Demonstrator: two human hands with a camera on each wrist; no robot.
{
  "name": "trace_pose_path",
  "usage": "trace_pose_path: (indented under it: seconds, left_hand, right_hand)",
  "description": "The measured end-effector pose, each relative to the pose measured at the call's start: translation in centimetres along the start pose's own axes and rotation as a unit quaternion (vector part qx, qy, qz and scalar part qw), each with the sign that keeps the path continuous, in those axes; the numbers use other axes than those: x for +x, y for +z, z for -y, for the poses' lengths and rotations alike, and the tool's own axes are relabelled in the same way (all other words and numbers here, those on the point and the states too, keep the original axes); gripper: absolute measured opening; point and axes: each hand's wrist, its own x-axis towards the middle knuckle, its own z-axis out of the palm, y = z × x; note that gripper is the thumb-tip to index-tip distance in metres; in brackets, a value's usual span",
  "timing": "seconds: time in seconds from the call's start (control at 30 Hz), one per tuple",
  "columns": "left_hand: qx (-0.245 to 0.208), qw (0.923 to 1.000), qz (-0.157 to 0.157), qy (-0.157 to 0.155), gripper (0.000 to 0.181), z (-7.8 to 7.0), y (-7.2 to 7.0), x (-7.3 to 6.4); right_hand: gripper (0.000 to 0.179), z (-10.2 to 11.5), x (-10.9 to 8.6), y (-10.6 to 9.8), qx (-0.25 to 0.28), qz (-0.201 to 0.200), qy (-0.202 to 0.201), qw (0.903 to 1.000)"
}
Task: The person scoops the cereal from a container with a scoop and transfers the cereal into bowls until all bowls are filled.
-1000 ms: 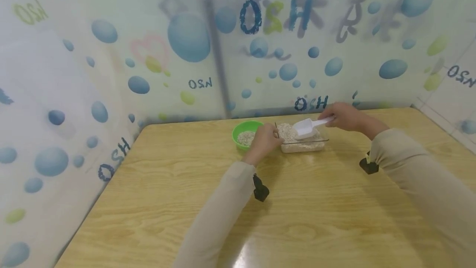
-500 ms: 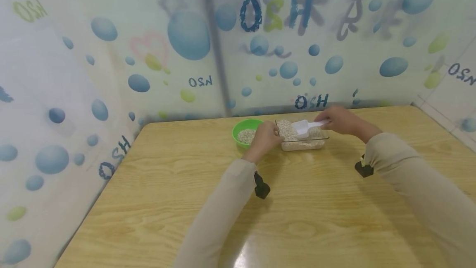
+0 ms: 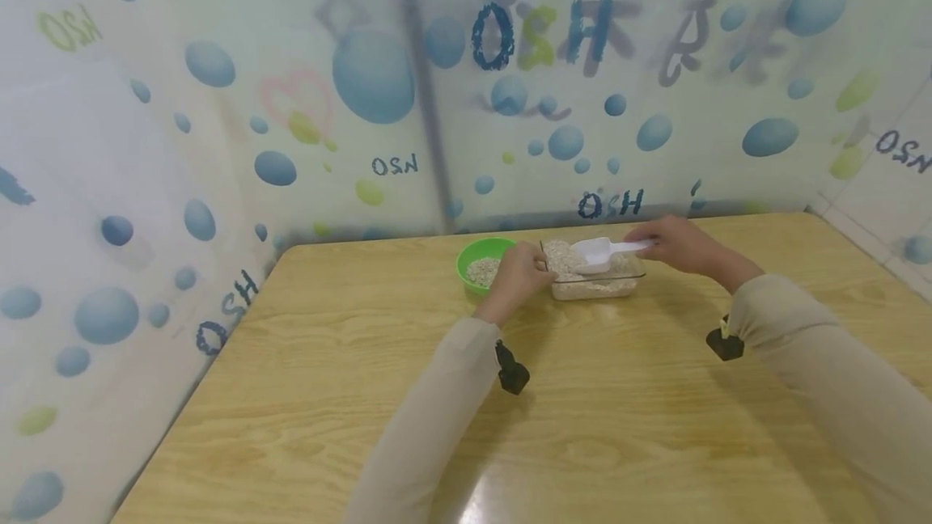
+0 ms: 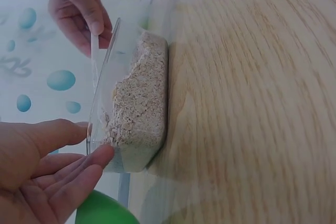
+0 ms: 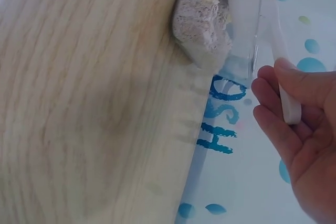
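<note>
White scoop (image 3: 595, 255) at right of centre in the head view, its front end against the flakes (image 3: 561, 259) in a clear tub (image 3: 619, 276)

Scoop and tub both ran left to right across the frame on the counter (image 3: 582, 403), between the two hands; the scoop's front end pointed left, toward the green bowl (image 3: 485, 247). The right hand (image 3: 683, 246) was nearer the scoop, its fingers closed round the handle, while the left hand (image 3: 515, 279) pinched the tub's rim at its left end. The left hand hid the bowl's right side, and the left wrist view cut the bowl off at the bottom. How deep the scoop sat could not be told; the right wrist view cut the tub off at the top
</note>
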Motion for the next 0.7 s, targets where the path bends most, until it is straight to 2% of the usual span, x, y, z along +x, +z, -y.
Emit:
trace_pose_path:
  seconds: [0.2,0.4,0.7]
  left_hand:
    - [-0.017,0.9998,0.004,-0.004,0.054,0.1,-0.1,-0.2]
    - [-0.012,0.9998,0.01,-0.012,0.053,-0.1,-0.3,-0.3]
    - [-0.016,0.9997,0.013,-0.013,0.052,-0.2,-0.4,-0.2]
  right_hand:
    - [0.025,-1.1,-0.4,0.3,0.001,-0.022,-0.003,0.9998]
    - [0.024,-1.8,-0.8,0.3,0.001,-0.032,0.009,0.9994]
    - [0.026,-1.0,-1.3,-0.2,0.021,-0.027,0.037,0.9988]
